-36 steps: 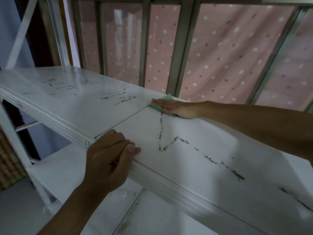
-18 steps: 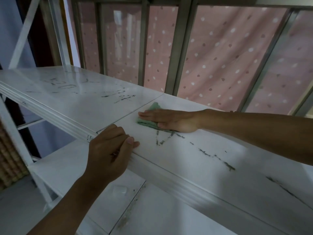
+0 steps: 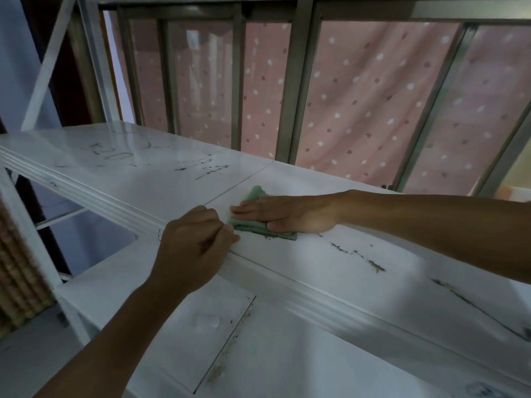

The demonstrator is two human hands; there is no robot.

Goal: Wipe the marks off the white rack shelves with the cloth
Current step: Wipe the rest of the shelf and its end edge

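Green cloth [image 3: 260, 225] flat on top shelf [image 3: 330, 265], near front edge, just right of panel seam. Right hand [image 3: 287, 215] pressed palm-down over cloth, fingers extended. Left hand [image 3: 192, 248] curled round shelf's front lip, touching cloth's left edge. Dark marks [image 3: 359, 258] right of cloth; lower shelf [image 3: 273, 354] beneath.

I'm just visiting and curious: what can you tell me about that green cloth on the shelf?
The green cloth is a small, soft-looking rag, folded or bunched. It lies flat on the top white shelf near its front edge. The right hand presses on it, palm down, leaving only its corners showing.
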